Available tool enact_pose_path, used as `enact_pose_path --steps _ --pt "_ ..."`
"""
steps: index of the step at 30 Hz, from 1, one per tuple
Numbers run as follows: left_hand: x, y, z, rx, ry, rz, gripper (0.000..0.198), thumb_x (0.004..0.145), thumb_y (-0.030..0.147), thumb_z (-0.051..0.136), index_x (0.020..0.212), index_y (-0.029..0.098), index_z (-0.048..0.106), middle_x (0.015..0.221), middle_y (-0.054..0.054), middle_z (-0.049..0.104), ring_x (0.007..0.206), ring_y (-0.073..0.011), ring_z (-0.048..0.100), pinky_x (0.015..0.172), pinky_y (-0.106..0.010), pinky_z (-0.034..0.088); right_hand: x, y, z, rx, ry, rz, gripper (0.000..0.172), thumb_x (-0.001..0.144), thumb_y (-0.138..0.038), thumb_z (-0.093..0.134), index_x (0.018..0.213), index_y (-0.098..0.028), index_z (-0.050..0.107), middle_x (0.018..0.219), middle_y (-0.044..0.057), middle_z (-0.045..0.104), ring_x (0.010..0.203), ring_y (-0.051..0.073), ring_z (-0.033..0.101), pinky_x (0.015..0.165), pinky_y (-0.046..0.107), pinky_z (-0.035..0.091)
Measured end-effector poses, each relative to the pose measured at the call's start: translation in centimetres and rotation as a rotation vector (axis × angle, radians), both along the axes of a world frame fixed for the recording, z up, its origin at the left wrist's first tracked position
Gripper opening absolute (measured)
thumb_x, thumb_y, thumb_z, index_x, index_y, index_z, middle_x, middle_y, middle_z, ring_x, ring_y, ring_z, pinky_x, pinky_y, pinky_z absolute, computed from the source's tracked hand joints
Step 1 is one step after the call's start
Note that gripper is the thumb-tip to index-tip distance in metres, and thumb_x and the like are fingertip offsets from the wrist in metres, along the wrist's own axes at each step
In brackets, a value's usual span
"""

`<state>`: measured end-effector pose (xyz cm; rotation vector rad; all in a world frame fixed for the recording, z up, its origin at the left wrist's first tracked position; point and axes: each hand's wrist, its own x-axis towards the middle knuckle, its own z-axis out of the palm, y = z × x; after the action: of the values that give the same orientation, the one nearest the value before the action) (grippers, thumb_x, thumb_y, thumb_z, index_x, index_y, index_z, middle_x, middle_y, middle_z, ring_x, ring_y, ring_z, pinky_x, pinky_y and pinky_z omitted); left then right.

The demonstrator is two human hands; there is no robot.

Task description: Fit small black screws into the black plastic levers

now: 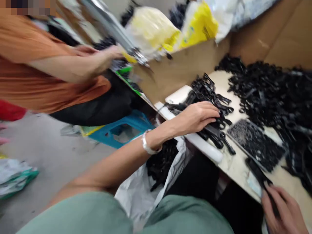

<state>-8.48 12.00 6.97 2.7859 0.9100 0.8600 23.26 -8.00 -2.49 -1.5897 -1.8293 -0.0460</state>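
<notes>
Sitting in the grip of the right hand [285, 208], a long black part [257, 171] slants away past the fingers, with small black pieces [259, 144] just beyond it. Farther off to its left, the left hand [201, 114] curls over ring-ended black parts [212, 132], whether grasping any I cannot tell; a larger black heap [275, 94] spreads to that hand's right.

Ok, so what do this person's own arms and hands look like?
The left hand is ungloved, with a wide, silvery-white band around its wrist; that forearm has no sleeve. The right hand is ungloved too, but its wrist runs out of the picture. I can't make out any markings.
</notes>
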Motion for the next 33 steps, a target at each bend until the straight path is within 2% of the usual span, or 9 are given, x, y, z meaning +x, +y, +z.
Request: enact_pose_path --steps 1,3,7,10,15,21,25,31,33 --pt "0.5 -1.4 -0.7 0.057 -0.034 -0.008 0.021 0.101 0.023 0.051 0.106 0.017 0.07 0.111 -0.01 0.075 0.107 -0.0189 0.068 0.097 -0.035 0.055 0.1 -0.1 -0.1 0.087 -0.051 0.02 0.036 0.089 -0.021 0.069 0.124 -0.029 0.067 0.107 0.008 0.07 0.095 0.026 0.069 0.091 0.044 0.056" --pt "1.8 -3.9 -2.2 0.12 -0.069 -0.031 0.017 0.101 0.025 0.052 0.105 0.018 0.068 0.109 -0.008 0.075 0.106 -0.0188 0.066 0.099 -0.036 0.054 0.2 0.1 0.0 0.09 -0.103 0.032 0.041 0.087 -0.012 0.069 0.126 -0.024 0.066 0.111 0.009 0.069 0.095 0.023 0.068 0.094 0.04 0.055" --pt "5.7 -8.0 -4.7 0.201 -0.094 -0.08 0.014 0.1 0.025 0.054 0.097 0.016 0.065 0.102 -0.004 0.076 0.099 -0.0194 0.065 0.087 -0.035 0.051 0.3 0.6 0.7 0.068 -0.09 0.019 0.037 0.088 -0.009 0.067 0.124 -0.022 0.066 0.112 0.01 0.068 0.098 0.021 0.069 0.095 0.037 0.055" --pt "8.5 -9.5 -5.8 0.205 -0.054 -0.065 0.018 0.102 0.027 0.053 0.093 0.017 0.065 0.102 -0.003 0.075 0.097 -0.0177 0.063 0.089 -0.033 0.045 0.2 0.4 1.3 0.075 -0.073 -0.017 0.033 0.089 -0.01 0.067 0.12 -0.022 0.068 0.111 0.009 0.069 0.098 0.02 0.069 0.093 0.035 0.056" --pt "11.1 -9.5 -5.8 0.308 0.019 -0.011 0.02 0.104 0.017 0.046 0.098 0.017 0.065 0.104 -0.002 0.073 0.098 -0.0163 0.061 0.09 -0.034 0.038 0.2 0.1 1.9 0.081 0.006 -0.052 0.024 0.091 -0.014 0.066 0.113 -0.019 0.069 0.11 0.011 0.071 0.097 0.02 0.07 0.09 0.036 0.057" --pt "12.7 -8.6 -6.2 0.407 0.075 0.008 0.021 0.102 0.012 0.046 0.093 0.017 0.064 0.103 -0.002 0.071 0.092 -0.0155 0.06 0.097 -0.039 0.036 -0.3 1.0 2.1 -0.042 -0.011 -0.084 0.036 0.091 -0.031 0.069 0.124 -0.019 0.064 0.116 0.012 0.072 0.101 0.025 0.07 0.091 0.043 0.058" --pt "13.0 -8.6 -6.7 0.425 0.078 0.004 0.02 0.101 0.01 0.047 0.089 0.016 0.063 0.105 -0.003 0.071 0.094 -0.0151 0.061 0.097 -0.039 0.037 -0.4 1.6 2.0 -0.05 -0.041 -0.09 0.031 0.092 -0.031 0.067 0.121 -0.021 0.066 0.11 0.01 0.073 0.097 0.024 0.069 0.09 0.041 0.057" --pt "12.6 -9.5 -6.6 0.398 0.096 -0.007 0.019 0.102 0.011 0.046 0.094 0.015 0.062 0.12 -0.006 0.07 0.11 -0.0174 0.061 0.098 -0.039 0.037 0.1 1.1 2.3 -0.14 0.126 -0.11 0.03 0.09 -0.031 0.068 0.119 -0.023 0.066 0.106 0.007 0.071 0.087 0.02 0.068 0.084 0.036 0.057" --pt "12.4 -9.9 -6.4 0.374 0.1 -0.021 0.019 0.102 0.01 0.045 0.093 0.015 0.061 0.118 -0.006 0.071 0.112 -0.0176 0.061 0.097 -0.039 0.035 0.3 0.9 2.4 -0.169 0.157 -0.109 0.031 0.091 -0.031 0.068 0.12 -0.024 0.066 0.104 0.006 0.071 0.085 0.019 0.067 0.082 0.036 0.058"
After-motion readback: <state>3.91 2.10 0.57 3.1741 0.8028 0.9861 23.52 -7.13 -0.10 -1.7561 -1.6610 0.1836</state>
